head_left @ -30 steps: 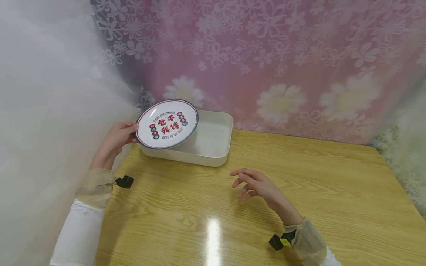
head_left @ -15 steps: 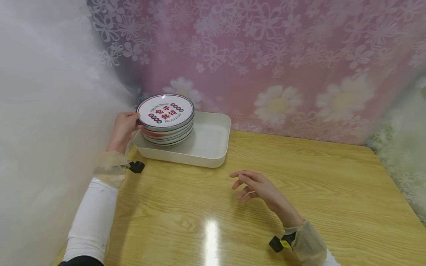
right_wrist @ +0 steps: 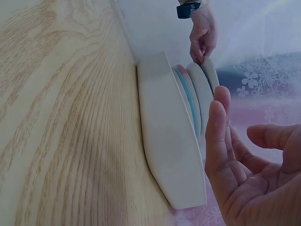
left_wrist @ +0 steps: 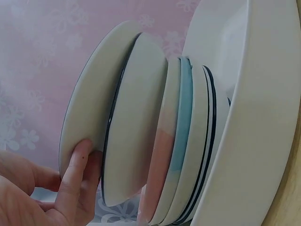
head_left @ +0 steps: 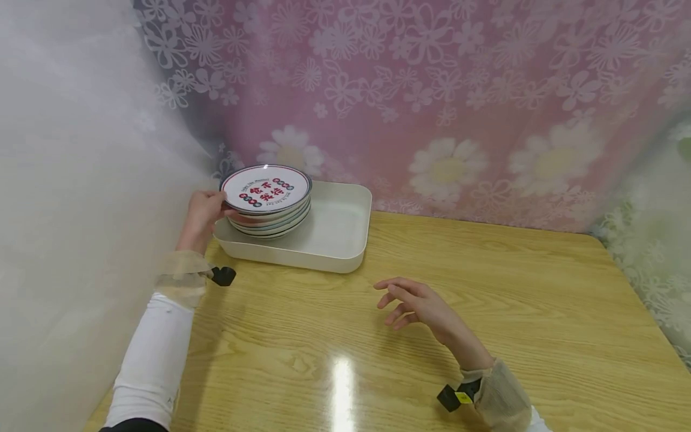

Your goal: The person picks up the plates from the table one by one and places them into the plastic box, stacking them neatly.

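Observation:
My left hand (head_left: 202,216) pinches the left rim of a white plate (head_left: 266,189) with a dark blue edge and red lettering. This plate sits over the top of a plate stack (head_left: 272,227). In the left wrist view, fingers (left_wrist: 77,165) lie against the underside of the held plate (left_wrist: 89,108). A gap shows there between it and the dark-rimmed plate (left_wrist: 136,122) below. The stack stands in the left part of a white rectangular tray (head_left: 302,258). My right hand (head_left: 423,306) hovers over the table front of the tray, fingers loosely bent, holding nothing.
The wood-grain table (head_left: 486,282) extends right and forward of the tray. A pink floral curtain (head_left: 388,120) hangs directly behind the tray. White sheeting (head_left: 97,180) hangs close by the left arm, and a pale floral cloth (head_left: 658,258) borders the right.
My left hand has brought the plate from a tilted pose over the tray to nearly level above the stack, then lowered it slightly. The right hand has stayed in place.

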`<state>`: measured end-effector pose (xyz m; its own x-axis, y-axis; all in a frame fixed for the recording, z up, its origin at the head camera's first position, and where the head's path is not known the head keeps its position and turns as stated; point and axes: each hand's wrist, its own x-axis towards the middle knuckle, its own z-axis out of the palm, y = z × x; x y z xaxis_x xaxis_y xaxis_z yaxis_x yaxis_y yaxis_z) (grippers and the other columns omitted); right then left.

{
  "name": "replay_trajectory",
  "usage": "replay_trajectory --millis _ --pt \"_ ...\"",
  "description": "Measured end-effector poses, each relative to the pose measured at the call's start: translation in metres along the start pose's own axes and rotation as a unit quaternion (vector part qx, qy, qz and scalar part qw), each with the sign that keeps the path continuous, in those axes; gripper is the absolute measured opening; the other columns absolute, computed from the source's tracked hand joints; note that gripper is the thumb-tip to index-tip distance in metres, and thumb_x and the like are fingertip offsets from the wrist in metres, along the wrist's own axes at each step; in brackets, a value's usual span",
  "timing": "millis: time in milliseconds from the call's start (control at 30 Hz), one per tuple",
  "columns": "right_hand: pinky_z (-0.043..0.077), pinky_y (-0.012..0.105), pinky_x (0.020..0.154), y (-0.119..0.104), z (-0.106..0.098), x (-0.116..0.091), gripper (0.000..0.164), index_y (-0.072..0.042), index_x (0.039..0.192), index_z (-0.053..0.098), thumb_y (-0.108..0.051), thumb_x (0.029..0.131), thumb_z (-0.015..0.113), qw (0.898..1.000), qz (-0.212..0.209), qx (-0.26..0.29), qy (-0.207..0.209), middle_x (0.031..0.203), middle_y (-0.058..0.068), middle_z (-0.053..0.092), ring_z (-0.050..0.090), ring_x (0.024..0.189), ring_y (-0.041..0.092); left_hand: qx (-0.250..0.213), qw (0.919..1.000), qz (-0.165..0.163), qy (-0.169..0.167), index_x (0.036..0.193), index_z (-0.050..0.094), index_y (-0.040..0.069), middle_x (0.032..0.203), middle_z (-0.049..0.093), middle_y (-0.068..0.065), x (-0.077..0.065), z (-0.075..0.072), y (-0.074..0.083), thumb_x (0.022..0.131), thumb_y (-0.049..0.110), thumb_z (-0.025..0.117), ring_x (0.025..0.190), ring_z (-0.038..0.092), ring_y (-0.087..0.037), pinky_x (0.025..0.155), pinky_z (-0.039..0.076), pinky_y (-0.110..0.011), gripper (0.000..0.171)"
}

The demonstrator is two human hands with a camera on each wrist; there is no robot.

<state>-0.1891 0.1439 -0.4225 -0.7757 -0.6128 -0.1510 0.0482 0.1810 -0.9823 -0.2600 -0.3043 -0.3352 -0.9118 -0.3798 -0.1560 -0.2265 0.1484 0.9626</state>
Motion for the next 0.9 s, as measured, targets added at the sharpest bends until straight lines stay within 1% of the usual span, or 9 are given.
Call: replay_trajectory --millis 67,133,300,500,600,700,800,867,900 --pt "0.062 0.047 0.076 0.000 0.000 -0.001 0.048 0.000 0.143 0.052 -0.034 0.109 0.046 1.000 0.001 0.000 0.001 0.107 0.011 0.067 0.073 0.082 0.025 -0.010 0.9999 0.002 0.001 0.142 0.043 -0.017 0.101 0.057 -0.006 0.002 0.000 -0.002 0.107 0.017 0.037 0.062 0.061 0.004 0.081 0.054 -0.014 0.049" --pt "0.062 0.047 0.076 0.000 0.000 -0.001 0.048 0.000 0.143 0.051 -0.033 0.109 0.046 1.000 0.001 0.001 0.001 0.107 0.010 0.067 0.073 0.082 0.024 -0.016 0.9999 0.001 0.001 0.142 0.042 -0.017 0.098 0.056 -0.005 0.003 0.000 -0.003 0.107 0.017 0.037 0.061 0.061 0.004 0.073 0.053 -0.011 0.049" --pt "0.062 0.046 0.075 0.001 0.000 -0.001 0.048 0.000 0.143 0.051 -0.033 0.109 0.046 1.000 0.001 0.004 0.002 0.107 0.011 0.067 0.073 0.082 0.024 -0.021 0.9997 0.004 -0.009 0.145 0.037 -0.018 0.098 0.054 -0.006 0.008 -0.001 -0.004 0.108 0.017 0.036 0.060 0.061 0.005 0.071 0.053 -0.010 0.051" --pt "0.063 0.044 0.074 0.003 -0.001 -0.001 0.047 0.000 0.143 0.051 -0.033 0.109 0.046 1.000 0.003 0.004 0.005 0.107 0.012 0.067 0.073 0.081 0.024 -0.034 0.9989 0.011 -0.031 0.145 0.032 -0.022 0.075 0.056 0.004 0.013 -0.004 -0.004 0.108 0.014 0.035 0.059 0.062 0.003 0.069 0.055 -0.010 0.051" --pt "0.062 0.046 0.075 0.003 -0.001 -0.002 0.047 0.000 0.143 0.051 -0.033 0.110 0.045 1.000 0.002 0.005 0.005 0.107 0.012 0.067 0.073 0.082 0.025 -0.024 0.9990 0.007 -0.037 0.145 0.032 -0.022 0.076 0.056 0.004 0.014 -0.005 -0.002 0.109 0.014 0.035 0.060 0.062 0.003 0.071 0.055 -0.010 0.051" --pt "0.062 0.046 0.074 0.004 -0.002 -0.002 0.047 0.000 0.143 0.051 -0.032 0.110 0.045 1.000 0.000 0.005 0.004 0.107 0.011 0.067 0.073 0.082 0.026 0.009 0.9993 0.002 -0.035 0.146 0.034 -0.019 0.084 0.057 0.000 0.016 -0.006 -0.001 0.109 0.017 0.035 0.060 0.063 0.004 0.074 0.054 -0.010 0.052" --pt "0.062 0.047 0.075 0.004 -0.003 -0.002 0.047 0.000 0.143 0.051 -0.032 0.110 0.045 1.000 -0.002 0.005 0.004 0.107 0.011 0.067 0.073 0.082 0.025 0.046 0.9983 0.001 -0.034 0.146 0.036 -0.017 0.092 0.058 -0.003 0.016 -0.007 -0.001 0.109 0.020 0.035 0.060 0.063 0.006 0.089 0.054 -0.016 0.052" --pt "0.062 0.048 0.075 0.004 -0.002 -0.002 0.047 0.000 0.143 0.051 -0.032 0.110 0.045 1.000 -0.002 0.004 0.004 0.107 0.011 0.067 0.073 0.081 0.024 0.071 0.9969 0.004 -0.034 0.146 0.039 -0.015 0.090 0.060 -0.001 0.016 -0.009 -0.002 0.108 0.022 0.035 0.060 0.063 0.006 0.104 0.050 -0.028 0.053" --pt "0.062 0.049 0.075 0.004 -0.002 -0.002 0.047 0.000 0.143 0.051 -0.032 0.110 0.045 1.000 -0.002 0.004 0.004 0.107 0.011 0.067 0.073 0.081 0.024 0.087 0.9957 0.007 -0.032 0.142 0.043 -0.014 0.086 0.061 0.002 0.016 -0.011 -0.002 0.107 0.022 0.036 0.060 0.062 0.006 0.106 0.049 -0.032 0.051"
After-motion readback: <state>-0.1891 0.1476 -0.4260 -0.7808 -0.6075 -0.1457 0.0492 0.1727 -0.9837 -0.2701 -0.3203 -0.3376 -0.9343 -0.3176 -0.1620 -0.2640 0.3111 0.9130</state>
